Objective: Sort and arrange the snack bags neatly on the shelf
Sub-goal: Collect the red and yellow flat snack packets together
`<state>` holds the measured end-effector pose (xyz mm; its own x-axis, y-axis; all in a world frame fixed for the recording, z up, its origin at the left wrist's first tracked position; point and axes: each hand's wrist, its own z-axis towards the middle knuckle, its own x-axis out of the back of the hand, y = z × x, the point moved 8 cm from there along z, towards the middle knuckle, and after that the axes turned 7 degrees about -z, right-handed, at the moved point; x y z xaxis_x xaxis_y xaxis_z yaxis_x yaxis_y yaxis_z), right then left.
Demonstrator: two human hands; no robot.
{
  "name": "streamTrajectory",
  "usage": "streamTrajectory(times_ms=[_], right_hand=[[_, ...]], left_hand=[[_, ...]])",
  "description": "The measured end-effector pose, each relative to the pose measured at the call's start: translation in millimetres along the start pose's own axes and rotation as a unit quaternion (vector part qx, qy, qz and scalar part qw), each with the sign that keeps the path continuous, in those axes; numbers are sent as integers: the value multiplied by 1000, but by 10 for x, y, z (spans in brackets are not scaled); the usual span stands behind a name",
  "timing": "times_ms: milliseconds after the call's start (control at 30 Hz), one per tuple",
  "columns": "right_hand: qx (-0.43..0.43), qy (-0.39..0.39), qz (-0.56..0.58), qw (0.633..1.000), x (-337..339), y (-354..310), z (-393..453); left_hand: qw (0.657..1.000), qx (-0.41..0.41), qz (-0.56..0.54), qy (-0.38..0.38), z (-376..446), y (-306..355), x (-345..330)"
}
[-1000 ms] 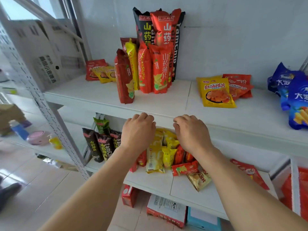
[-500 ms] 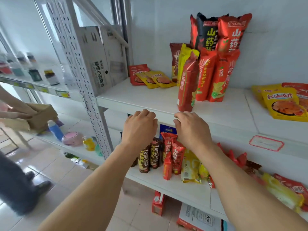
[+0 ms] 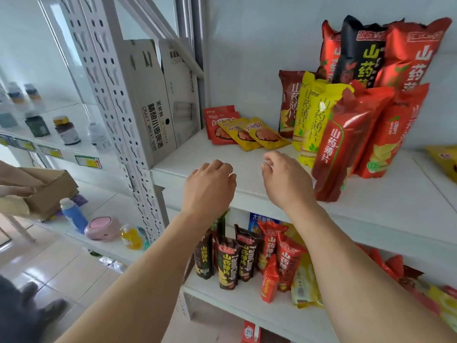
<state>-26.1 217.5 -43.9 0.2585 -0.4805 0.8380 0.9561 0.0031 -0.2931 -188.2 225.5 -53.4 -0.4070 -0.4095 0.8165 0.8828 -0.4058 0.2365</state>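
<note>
Nothing is held: the left hand [image 3: 210, 186] and right hand [image 3: 284, 179] hover loosely curled over the shelf [image 3: 247, 191] front edge. The upright red bag [image 3: 338, 147] is judged light, crinkly and easily toppled; it is best pinched mid-body.

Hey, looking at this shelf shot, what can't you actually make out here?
Head view only:
- Yellow bag on the upper shelf: cut off by the right edge.
- Blue bag on the lower shelf: mostly hidden behind the upper shelf board and the red bags.
- Fingers of the left hand and right hand: curled under, their tips hidden.
- Jars at left: labels blurred.
</note>
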Motion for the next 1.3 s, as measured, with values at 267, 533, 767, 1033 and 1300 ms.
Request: streamTrajectory(times_ms=[267, 533, 767, 1033, 1300], right_hand=[[-71, 4, 54, 996, -571, 136, 1166], [-153, -35, 0, 988, -1027, 438, 1781], [-209, -101, -76, 970, -1336, 594, 1960], [-206, -64, -122, 969, -1230, 496, 2108], [-248, -153, -42, 956, -1442, 594, 2107]], left_hand=[[998, 45, -46, 9, 1019, -500, -310], [948, 182, -259, -14, 1963, -1135, -931], [828, 332, -451, -17, 2481, -1627, -1560], [749, 366, -551, -32, 2785, -1787, -1838], [673, 382, -632, -43, 2799, -1776, -1928]])
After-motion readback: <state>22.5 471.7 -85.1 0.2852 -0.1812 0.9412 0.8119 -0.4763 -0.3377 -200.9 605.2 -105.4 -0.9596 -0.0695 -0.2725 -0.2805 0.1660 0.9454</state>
